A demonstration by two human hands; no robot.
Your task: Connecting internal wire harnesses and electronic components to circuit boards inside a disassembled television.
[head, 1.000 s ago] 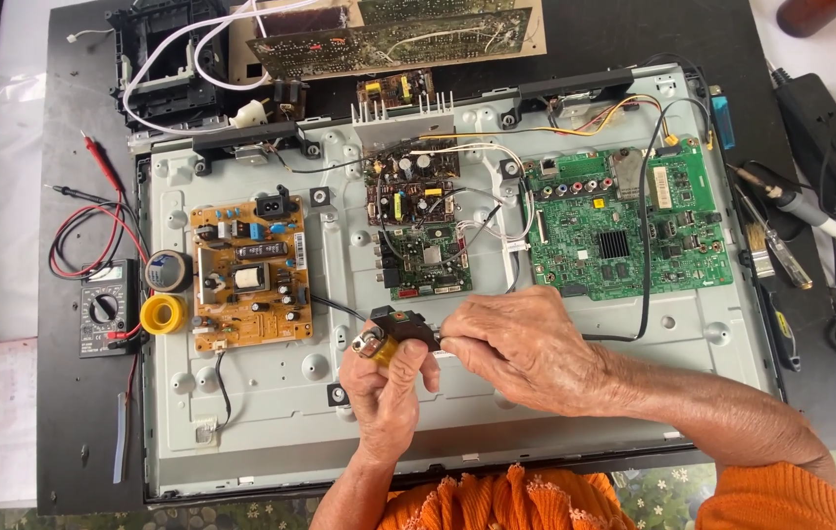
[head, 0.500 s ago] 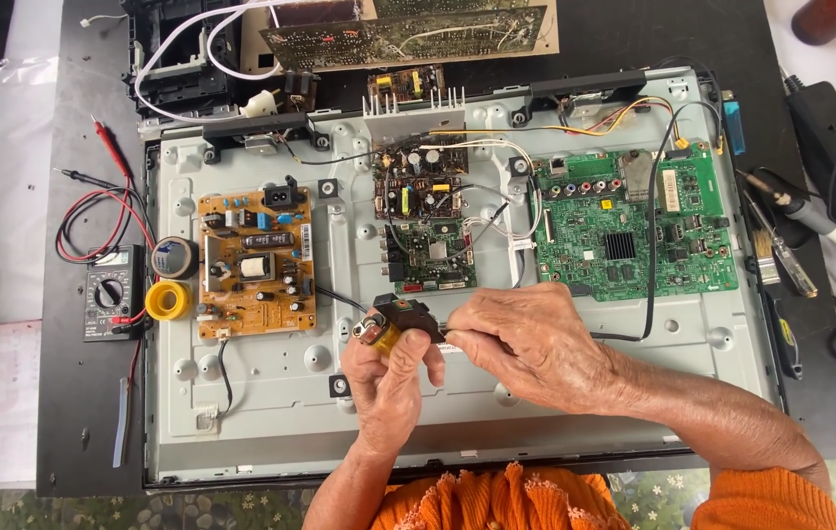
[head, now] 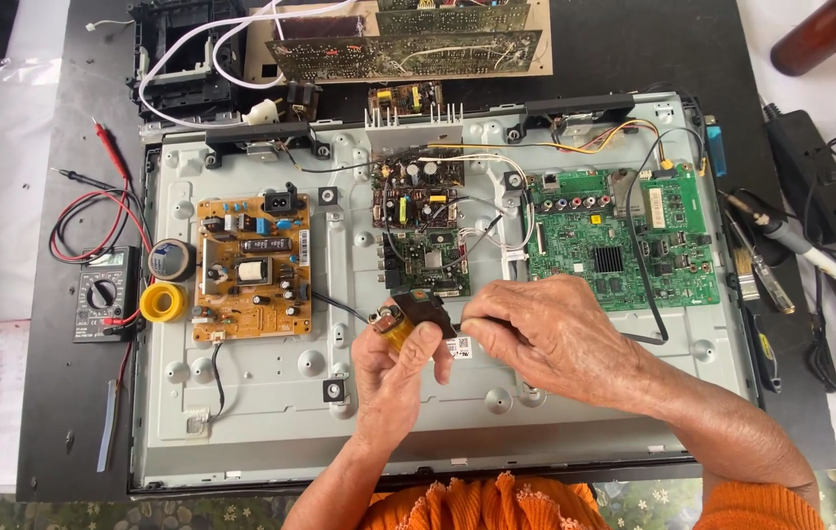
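My left hand (head: pixel 393 378) grips a small transformer (head: pixel 413 316) with yellow tape and a dark core, held above the grey metal back panel (head: pixel 261 412) of an opened television. My right hand (head: pixel 550 339) is closed around a thin dark tool whose tip touches the transformer's right side; most of the tool is hidden in the fist. A black wire runs from the transformer left to the tan power board (head: pixel 251 265). Behind my hands sits a small dark circuit board (head: pixel 420 221), and to the right a green main board (head: pixel 619 236).
A multimeter (head: pixel 104 292) with red and black leads lies left of the panel, beside a yellow tape roll (head: pixel 163 301) and a dark roll (head: pixel 172 260). Bare boards (head: pixel 408 49) lie at the top. A soldering iron (head: pixel 781 236), adapter (head: pixel 815 177), brown bottle (head: pixel 825 34) and cables are on the right.
Both hands stay together on the transformer with only small shifts. The camera view drifts slightly, so the panel sits a little lower and to the right in the picture.
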